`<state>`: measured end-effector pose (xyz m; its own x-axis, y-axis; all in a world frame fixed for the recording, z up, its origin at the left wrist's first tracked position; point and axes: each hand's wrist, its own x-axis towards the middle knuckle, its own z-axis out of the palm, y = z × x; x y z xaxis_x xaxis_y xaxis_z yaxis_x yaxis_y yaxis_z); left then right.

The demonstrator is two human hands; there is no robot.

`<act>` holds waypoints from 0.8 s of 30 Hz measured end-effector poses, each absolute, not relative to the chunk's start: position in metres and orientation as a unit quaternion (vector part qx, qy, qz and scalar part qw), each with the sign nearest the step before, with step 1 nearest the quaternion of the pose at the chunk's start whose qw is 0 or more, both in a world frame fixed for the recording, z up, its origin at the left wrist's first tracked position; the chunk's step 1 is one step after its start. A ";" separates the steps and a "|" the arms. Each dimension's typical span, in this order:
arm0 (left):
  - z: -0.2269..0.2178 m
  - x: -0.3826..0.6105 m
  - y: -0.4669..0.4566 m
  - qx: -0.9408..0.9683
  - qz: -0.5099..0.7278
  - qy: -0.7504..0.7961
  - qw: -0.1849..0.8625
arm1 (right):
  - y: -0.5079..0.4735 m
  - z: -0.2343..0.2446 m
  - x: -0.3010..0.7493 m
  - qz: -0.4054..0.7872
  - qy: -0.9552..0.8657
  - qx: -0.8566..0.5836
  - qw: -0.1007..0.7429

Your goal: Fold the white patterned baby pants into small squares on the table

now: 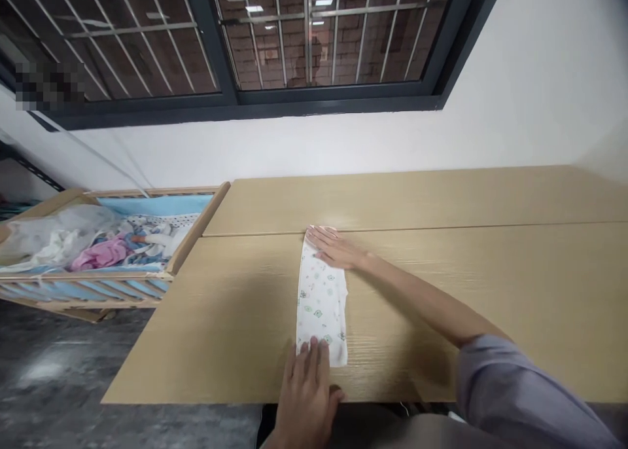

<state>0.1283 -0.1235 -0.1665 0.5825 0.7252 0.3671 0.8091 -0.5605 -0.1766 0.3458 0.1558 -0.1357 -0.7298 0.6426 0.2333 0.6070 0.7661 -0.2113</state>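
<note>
A small white cloth with a green print lies folded into a long narrow strip on the wooden table. My left hand rests flat at the near table edge, its fingertips pressing the cloth's near end. My right hand lies flat with fingers stretched out on the cloth's far end. Both hands are open and hold nothing.
A wooden crib with blue lining stands to the left of the table, filled with a pile of white, pink and patterned clothes. A white wall and a barred window rise behind the table. The floor at left is dark.
</note>
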 end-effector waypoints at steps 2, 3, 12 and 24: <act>-0.162 0.118 -0.121 -0.892 -0.125 -0.409 0.148 | 0.106 -0.118 0.350 0.095 -0.917 -0.343 0.178; -0.161 0.112 -0.121 -0.899 -0.123 -0.397 0.136 | 0.079 -0.110 0.352 0.130 -0.921 -0.323 0.177; -0.161 0.085 -0.131 -0.930 -0.121 -0.343 0.058 | -0.111 -0.146 0.360 0.088 -0.939 -0.285 0.172; -0.075 0.094 -0.059 -0.913 -0.265 -0.308 -0.048 | -0.075 -0.077 0.364 0.287 -0.823 -0.395 0.291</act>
